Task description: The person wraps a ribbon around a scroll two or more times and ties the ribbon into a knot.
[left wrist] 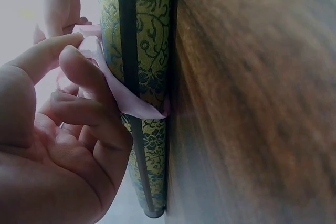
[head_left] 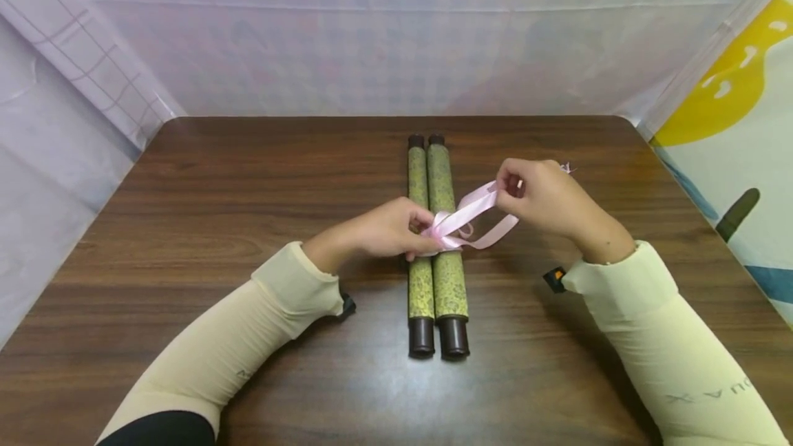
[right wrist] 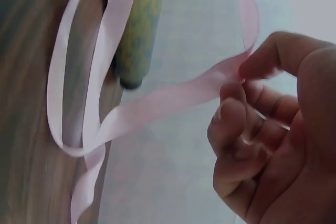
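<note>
Two scrolls covered in yellow-green floral brocade lie side by side, the left scroll (head_left: 421, 288) a little thinner than the right scroll (head_left: 449, 281). Dark brown knobs cap their ends. A pink ribbon (head_left: 469, 212) wraps around both near the middle. My left hand (head_left: 390, 227) pinches the ribbon between thumb and index finger over the scrolls. In the left wrist view the ribbon band (left wrist: 128, 100) runs around the patterned scroll. Right of the scrolls, my right hand (head_left: 545, 198) pinches a raised length of ribbon, and a loop (right wrist: 58, 87) hangs below it in the right wrist view.
The scrolls lie on a brown wood-grain table (head_left: 235, 191). A pale checked curtain (head_left: 372, 54) stands behind its far edge, and a printed cloth (head_left: 743, 157) with a yellow shape hangs at the right. Small black straps (head_left: 553, 279) show at both sleeve cuffs.
</note>
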`<state>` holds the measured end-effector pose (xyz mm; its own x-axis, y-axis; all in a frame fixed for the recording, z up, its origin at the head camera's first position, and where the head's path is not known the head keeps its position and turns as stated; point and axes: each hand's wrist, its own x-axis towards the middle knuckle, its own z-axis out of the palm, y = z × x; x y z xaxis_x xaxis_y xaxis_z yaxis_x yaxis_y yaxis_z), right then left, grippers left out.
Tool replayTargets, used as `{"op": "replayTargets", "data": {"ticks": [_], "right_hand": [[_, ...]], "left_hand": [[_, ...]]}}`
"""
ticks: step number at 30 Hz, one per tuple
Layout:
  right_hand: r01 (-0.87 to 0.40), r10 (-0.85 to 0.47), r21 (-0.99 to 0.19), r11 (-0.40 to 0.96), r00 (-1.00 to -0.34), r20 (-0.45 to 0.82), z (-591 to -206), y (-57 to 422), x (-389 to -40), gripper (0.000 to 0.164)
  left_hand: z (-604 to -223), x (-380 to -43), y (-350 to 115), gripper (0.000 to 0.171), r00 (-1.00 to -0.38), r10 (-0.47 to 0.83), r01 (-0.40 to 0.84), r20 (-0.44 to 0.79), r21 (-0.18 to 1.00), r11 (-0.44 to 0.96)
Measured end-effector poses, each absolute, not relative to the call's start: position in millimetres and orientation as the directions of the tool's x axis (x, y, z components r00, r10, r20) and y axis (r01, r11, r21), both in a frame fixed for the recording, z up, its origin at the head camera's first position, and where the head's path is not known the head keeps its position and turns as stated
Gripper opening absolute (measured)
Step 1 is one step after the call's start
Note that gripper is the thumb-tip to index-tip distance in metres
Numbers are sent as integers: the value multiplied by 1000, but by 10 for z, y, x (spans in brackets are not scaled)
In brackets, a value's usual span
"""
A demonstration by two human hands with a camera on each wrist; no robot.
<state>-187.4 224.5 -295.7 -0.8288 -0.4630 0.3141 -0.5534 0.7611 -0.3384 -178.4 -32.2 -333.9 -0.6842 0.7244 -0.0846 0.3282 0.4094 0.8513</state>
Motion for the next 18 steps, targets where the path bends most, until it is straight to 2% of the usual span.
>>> {"op": "replayTargets", "data": {"ticks": [5,12,15,18], "right_hand": [[-447,-356,-314,837,-882,308,-2953,2410,-1966,4],[-233,-165,-318,919,-960,224,-2939,2624,-2027,14],[-139,-79,-316,939,-978,194,-2924,2715,-2034,19],[-99,-37,-319,943,-980,196,-2921,2762,-2050,22]], "left_hand": [[-3346,-1783,-321,10,-687,721,313,-91,858,408],[-3357,-1787,-321,10,-686,722,307,-92,863,401],[-3360,-1791,-319,10,-685,723,311,-92,860,404],[-3360,-1796,-319,10,-688,720,304,-94,863,404]]}}
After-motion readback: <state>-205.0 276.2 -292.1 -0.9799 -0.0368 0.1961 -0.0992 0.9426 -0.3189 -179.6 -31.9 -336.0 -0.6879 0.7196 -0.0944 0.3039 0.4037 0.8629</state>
